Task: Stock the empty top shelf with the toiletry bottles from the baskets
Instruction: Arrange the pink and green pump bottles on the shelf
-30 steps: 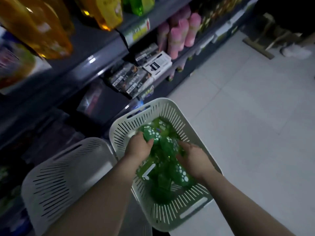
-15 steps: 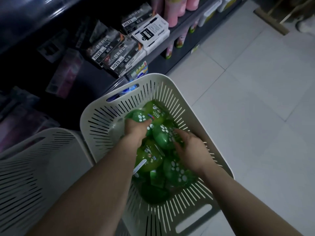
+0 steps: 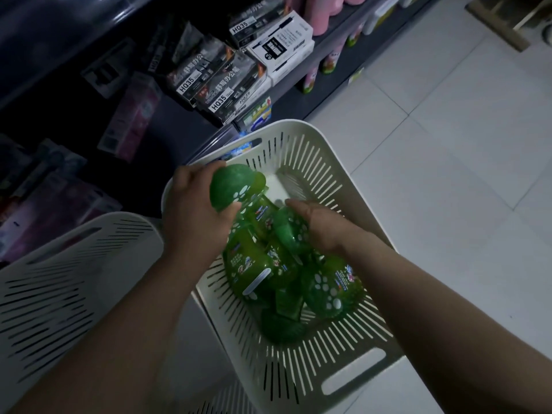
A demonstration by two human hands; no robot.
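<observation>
A white slotted basket (image 3: 343,351) on the floor holds several green toiletry bottles (image 3: 328,291) with white paw prints. My left hand (image 3: 194,204) grips one green bottle (image 3: 236,185) by its rounded cap and holds it lifted above the pile, near the basket's far rim. My right hand (image 3: 322,225) is down in the basket, closed around the top of a second green bottle (image 3: 291,231) that still lies among the others. The top shelf is out of view.
A second white slotted basket (image 3: 59,282) stands to the left, touching the first. Dark shelving (image 3: 298,91) with boxed goods (image 3: 227,82) and pink bottles (image 3: 322,13) runs along the left and far side. White floor tiles (image 3: 448,144) lie to the right.
The view has tilted down and closer to the basket. My left hand has raised its green bottle out of the pile. My right hand has closed on another bottle.
</observation>
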